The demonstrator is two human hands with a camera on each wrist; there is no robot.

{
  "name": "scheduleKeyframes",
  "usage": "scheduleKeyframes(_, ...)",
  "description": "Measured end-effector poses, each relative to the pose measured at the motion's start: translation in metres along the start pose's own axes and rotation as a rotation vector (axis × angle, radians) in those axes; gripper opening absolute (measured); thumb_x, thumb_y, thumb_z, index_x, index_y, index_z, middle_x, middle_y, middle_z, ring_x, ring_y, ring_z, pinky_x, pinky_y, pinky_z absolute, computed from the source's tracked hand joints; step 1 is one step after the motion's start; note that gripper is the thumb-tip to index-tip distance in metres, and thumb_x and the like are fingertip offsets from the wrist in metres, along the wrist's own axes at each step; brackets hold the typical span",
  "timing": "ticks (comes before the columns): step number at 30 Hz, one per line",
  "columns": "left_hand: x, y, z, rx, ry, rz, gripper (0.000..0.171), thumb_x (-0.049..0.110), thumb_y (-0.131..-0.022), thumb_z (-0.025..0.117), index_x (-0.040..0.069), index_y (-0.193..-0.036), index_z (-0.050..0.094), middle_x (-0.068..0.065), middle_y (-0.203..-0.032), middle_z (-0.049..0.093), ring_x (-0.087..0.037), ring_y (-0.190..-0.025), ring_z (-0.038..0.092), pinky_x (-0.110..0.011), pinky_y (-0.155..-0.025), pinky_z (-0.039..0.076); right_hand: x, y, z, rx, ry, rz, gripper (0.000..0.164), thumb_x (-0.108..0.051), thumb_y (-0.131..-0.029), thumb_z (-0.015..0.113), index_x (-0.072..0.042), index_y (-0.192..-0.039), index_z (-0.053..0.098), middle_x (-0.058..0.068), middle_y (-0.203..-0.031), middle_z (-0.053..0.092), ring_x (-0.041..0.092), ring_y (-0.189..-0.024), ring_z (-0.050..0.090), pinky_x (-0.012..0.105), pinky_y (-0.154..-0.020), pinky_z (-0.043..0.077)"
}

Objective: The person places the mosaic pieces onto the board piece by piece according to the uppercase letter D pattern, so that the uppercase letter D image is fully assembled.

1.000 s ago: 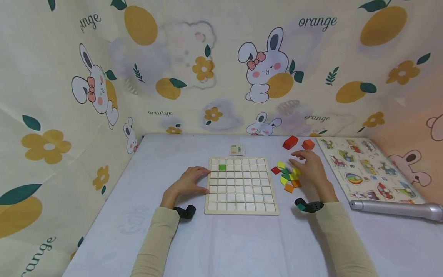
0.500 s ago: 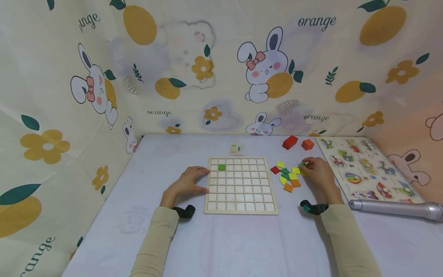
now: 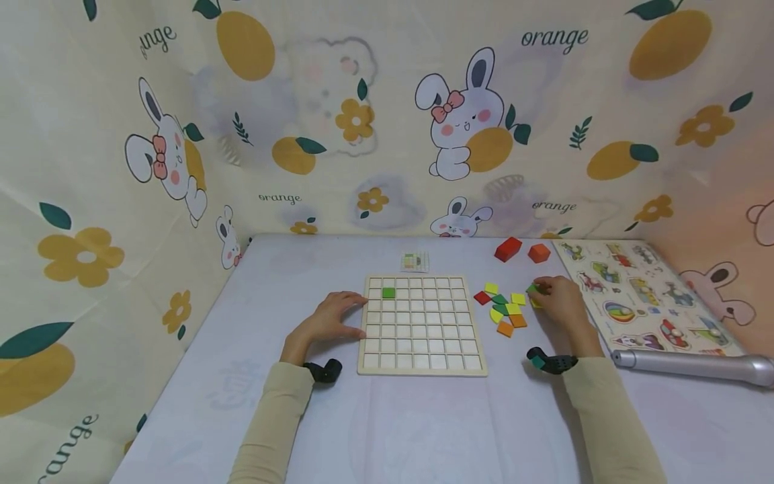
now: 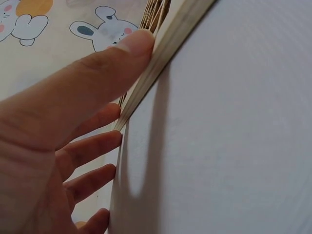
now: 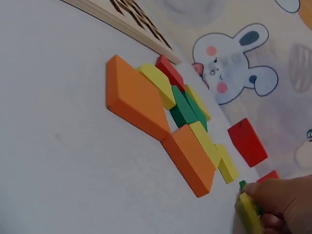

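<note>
A wooden grid board point(image 3: 422, 372) lies on the table, with one green square tile point(image 3: 388, 293) in its upper left part. My left hand point(image 3: 331, 317) rests at the board's left edge; the left wrist view shows the thumb point(image 4: 139, 45) on the rim and the other fingers fairly straight. Right of the board is a loose pile of red, yellow, green and orange tiles point(image 3: 504, 329). At the pile's right side my right hand point(image 3: 562, 306) pinches a green tile point(image 3: 533, 288). A yellow tile point(image 5: 249, 214) shows beside its fingertips, partly hidden.
Two red blocks point(image 3: 508, 249) stand behind the pile. A small pattern card point(image 3: 414, 261) lies behind the board. On the right are a picture puzzle board point(image 3: 656, 296) and a silver tube point(image 3: 689, 361). A printed cloth wall point(image 3: 387, 168) borders the back.
My right hand has moved right and slightly nearer from above the pile, and now pinches a green tile. The left hand stays at the board's edge.
</note>
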State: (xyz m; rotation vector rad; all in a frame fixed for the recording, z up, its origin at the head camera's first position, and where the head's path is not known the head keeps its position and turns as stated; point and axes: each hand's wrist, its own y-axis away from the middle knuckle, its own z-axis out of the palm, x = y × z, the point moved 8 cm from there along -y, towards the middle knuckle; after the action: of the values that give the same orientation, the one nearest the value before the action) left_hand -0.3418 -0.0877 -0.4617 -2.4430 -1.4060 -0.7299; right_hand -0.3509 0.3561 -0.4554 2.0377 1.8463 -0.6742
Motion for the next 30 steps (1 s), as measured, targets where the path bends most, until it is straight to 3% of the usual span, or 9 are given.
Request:
scheduleKeyframes(4, 0.001, 0.000, -0.001, 0.001, -0.003, -0.001, 0.071, 0.040, -0.074, 0.077, 0.016, -0.135, 0.049, -0.009, -0.142, 0.042, -0.030, -0.134, 0.029, -0.049, -0.110, 0.023, -0.003, -0.001, 0.002, 0.017, -0.041, 0.000, 0.036, -0.018, -0.089, 0.063, 0.005, -0.116, 0.060, 0.023, -0.108, 0.058, 0.034, -0.096, 0.049, 0.047, -0.084, 0.048)
scheduleKeyframes(8, 0.000, 0.001, -0.001, -0.003, -0.004, -0.013, 0.071, 0.041, -0.074, 0.077, 0.017, -0.135, 0.049, -0.009, -0.142, 0.041, -0.029, -0.134, 0.029, -0.049, -0.110, 0.023, -0.020, -0.003, 0.013, 0.012, -0.103, -0.041, 0.036, -0.021, -0.089, 0.064, 0.000, -0.118, 0.061, 0.018, -0.110, 0.056, 0.030, -0.095, 0.048, 0.041, -0.082, 0.048)
scheduleKeyframes(11, -0.001, 0.000, 0.000, -0.003, -0.008, -0.013, 0.071, 0.041, -0.074, 0.077, 0.017, -0.135, 0.049, -0.008, -0.142, 0.042, -0.029, -0.134, 0.029, -0.049, -0.110, 0.023, -0.043, -0.006, 0.024, 0.003, -0.151, -0.094, 0.035, -0.022, -0.088, 0.065, -0.003, -0.118, 0.062, 0.015, -0.111, 0.055, 0.028, -0.096, 0.050, 0.041, -0.081, 0.051)
scheduleKeyframes(21, 0.000, 0.000, 0.000, 0.000, 0.000, -0.001, 0.070, 0.039, -0.074, 0.077, 0.016, -0.134, 0.049, -0.009, -0.141, 0.042, -0.030, -0.133, 0.029, -0.049, -0.110, 0.023, -0.148, 0.000, 0.063, -0.039, -0.284, -0.438, 0.026, -0.011, -0.085, 0.068, -0.002, -0.109, 0.067, 0.014, -0.105, 0.063, 0.027, -0.096, 0.058, 0.043, -0.082, 0.052)
scheduleKeyframes(25, 0.003, 0.002, -0.001, 0.005, 0.019, 0.007, 0.069, 0.037, -0.074, 0.077, 0.016, -0.134, 0.050, -0.010, -0.141, 0.042, -0.031, -0.134, 0.029, -0.050, -0.110, 0.023, -0.174, 0.004, 0.083, -0.061, -0.324, -0.492, 0.023, -0.009, -0.085, 0.068, -0.003, -0.107, 0.068, 0.012, -0.103, 0.063, 0.026, -0.093, 0.060, 0.039, -0.079, 0.054)
scheduleKeyframes(30, 0.005, 0.004, -0.004, -0.001, 0.046, -0.002, 0.069, 0.036, -0.074, 0.077, 0.015, -0.134, 0.050, -0.009, -0.142, 0.041, -0.030, -0.135, 0.027, -0.050, -0.110, 0.022, -0.195, 0.005, 0.105, -0.096, -0.327, -0.494, 0.016, -0.013, -0.083, 0.070, -0.007, -0.099, 0.071, 0.006, -0.101, 0.064, 0.020, -0.091, 0.061, 0.034, -0.079, 0.054)
